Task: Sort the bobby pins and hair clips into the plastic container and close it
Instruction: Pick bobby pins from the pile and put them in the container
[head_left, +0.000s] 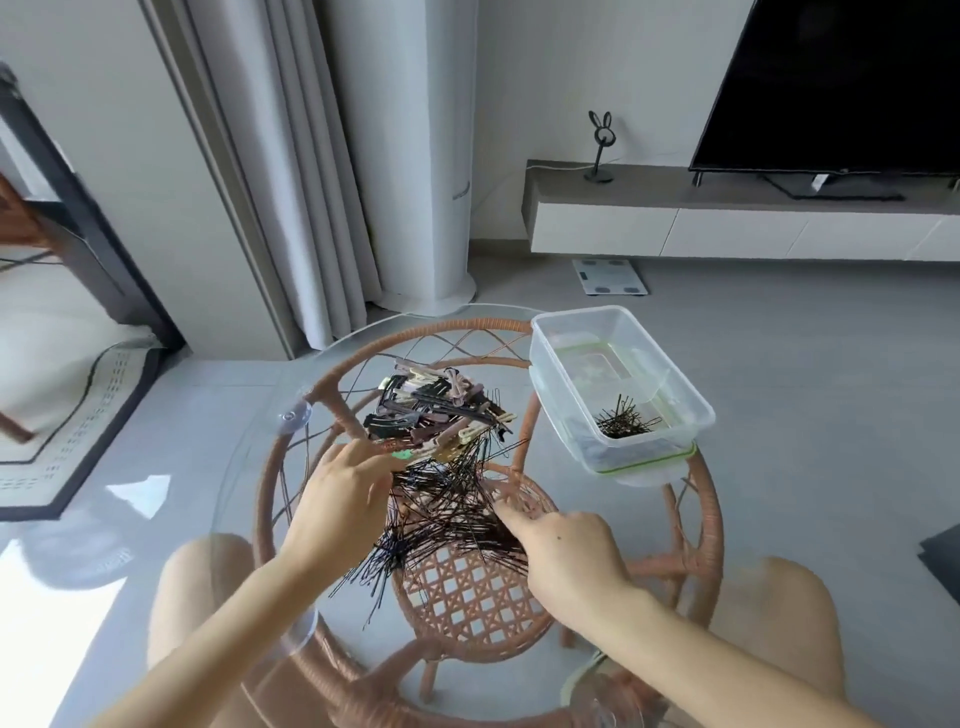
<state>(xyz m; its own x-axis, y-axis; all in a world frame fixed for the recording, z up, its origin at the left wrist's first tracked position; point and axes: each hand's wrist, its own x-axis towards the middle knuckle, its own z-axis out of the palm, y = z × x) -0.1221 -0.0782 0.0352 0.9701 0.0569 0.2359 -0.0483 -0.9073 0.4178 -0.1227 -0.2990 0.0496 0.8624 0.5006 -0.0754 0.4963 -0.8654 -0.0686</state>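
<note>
Two bare forearms reached in from 6 o'clock over a round glass tabletop (244, 457) on a woven rattan base (431, 326). At the middle of the glass lay the bobby pins (447, 514), a loose, tangled heap of thin dark wire, some strays fanning out toward 7 o'clock. Just past them, toward 12 o'clock and touching the heap, sat the hair clips (436, 415), flat snap clips in black, brown, beige and mauve, piled crosswise.

On the heap's 9 o'clock side the left hand (343, 499) lay with fingers bent down where pins and clips met; whether it pinched anything could not be told. At 4 o'clock the right hand (566, 551) had its index finger stretched onto the pins, the other fingers tucked under and hidden, so its grip could not be told either.

At 2 o'clock stood the plastic container (675, 366), clear, rectangular and open, resting on its green-sealed lid (649, 464). A small cluster (623, 423) of dark pins lay in its near end.
</note>
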